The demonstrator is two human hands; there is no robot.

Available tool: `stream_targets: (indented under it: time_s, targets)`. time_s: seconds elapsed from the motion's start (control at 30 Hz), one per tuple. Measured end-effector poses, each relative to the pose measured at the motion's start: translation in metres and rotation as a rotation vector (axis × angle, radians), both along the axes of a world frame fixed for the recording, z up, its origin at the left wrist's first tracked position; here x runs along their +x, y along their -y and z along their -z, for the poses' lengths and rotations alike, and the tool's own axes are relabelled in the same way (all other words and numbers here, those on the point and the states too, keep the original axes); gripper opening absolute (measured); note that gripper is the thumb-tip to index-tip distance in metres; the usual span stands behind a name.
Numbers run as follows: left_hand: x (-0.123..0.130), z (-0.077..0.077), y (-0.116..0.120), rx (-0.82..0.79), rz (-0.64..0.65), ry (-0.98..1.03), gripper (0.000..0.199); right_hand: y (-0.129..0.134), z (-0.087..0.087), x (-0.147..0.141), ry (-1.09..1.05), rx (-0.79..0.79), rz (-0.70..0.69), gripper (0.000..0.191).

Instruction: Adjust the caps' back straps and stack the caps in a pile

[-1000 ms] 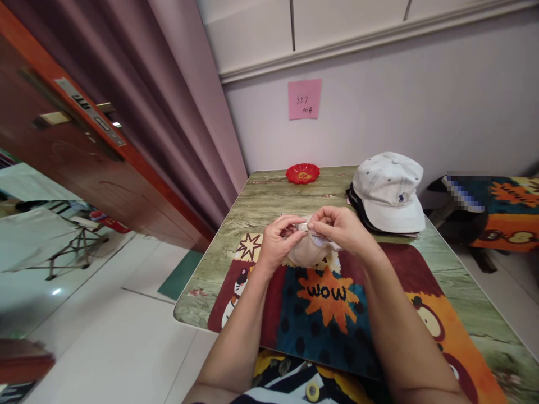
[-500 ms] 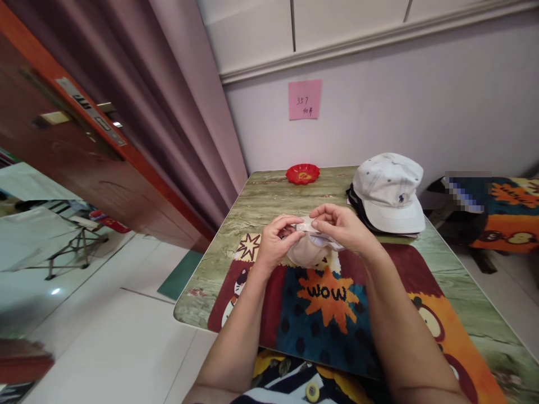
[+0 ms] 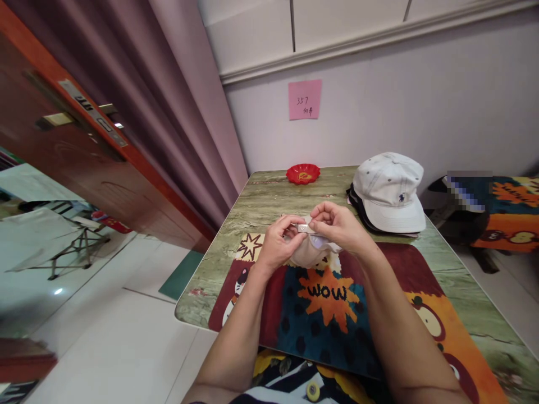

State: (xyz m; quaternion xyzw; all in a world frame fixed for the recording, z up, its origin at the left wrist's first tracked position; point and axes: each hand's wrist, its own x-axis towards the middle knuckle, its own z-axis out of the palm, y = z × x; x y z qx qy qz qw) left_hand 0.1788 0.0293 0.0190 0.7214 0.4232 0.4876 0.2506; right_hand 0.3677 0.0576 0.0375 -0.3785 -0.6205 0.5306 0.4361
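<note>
Over the mat, a pale cap (image 3: 310, 256) is held between both hands, its rounded crown hanging toward me. My left hand (image 3: 278, 240) pinches the left end of a small metal buckle (image 3: 303, 228) on the cap's back strap. Thumb and forefinger of my right hand (image 3: 340, 226) close on the strap just right of the buckle. Much of the strap is hidden behind the fingers. To the right, a white cap (image 3: 388, 191) with a small dark emblem sits on top of darker caps, apart from my hands.
A colourful mat (image 3: 326, 314) with "WOW" lettering covers the near part of the wood-patterned table (image 3: 265, 199). Toward the back stands a red scalloped dish (image 3: 303, 174). A pink note (image 3: 305, 100) is stuck on the wall. An open door (image 3: 138, 185) and curtain are at left.
Both hands stay in nearly the same place with the cap. The buckle is turned slightly and shows more of its metal face; the fingers have shifted a little.
</note>
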Motion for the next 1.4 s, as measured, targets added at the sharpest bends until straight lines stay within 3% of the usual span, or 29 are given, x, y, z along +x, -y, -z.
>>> stream_targets:
  time_s: [0.3,0.4,0.53,1.0,1.4]
  targets:
    - [0.0,-0.001,-0.002,0.049,-0.051,-0.051,0.02,0.002,0.001,-0.004,0.095,0.088,0.099,0.033]
    - [-0.003,-0.001,-0.003,0.04,-0.069,-0.049,0.019,0.005,-0.006,0.007,0.249,0.151,0.052,0.028]
    - [-0.005,-0.002,-0.004,0.031,-0.071,-0.05,0.018,0.004,-0.008,0.023,0.362,0.116,-0.03,0.027]
    - [-0.002,-0.002,-0.002,0.056,0.047,-0.038,0.018,0.003,-0.004,0.009,0.31,0.113,-0.07,0.025]
    - [-0.005,-0.005,-0.002,0.05,0.01,-0.048,0.016,0.0,-0.003,0.027,0.284,0.032,-0.111,0.023]
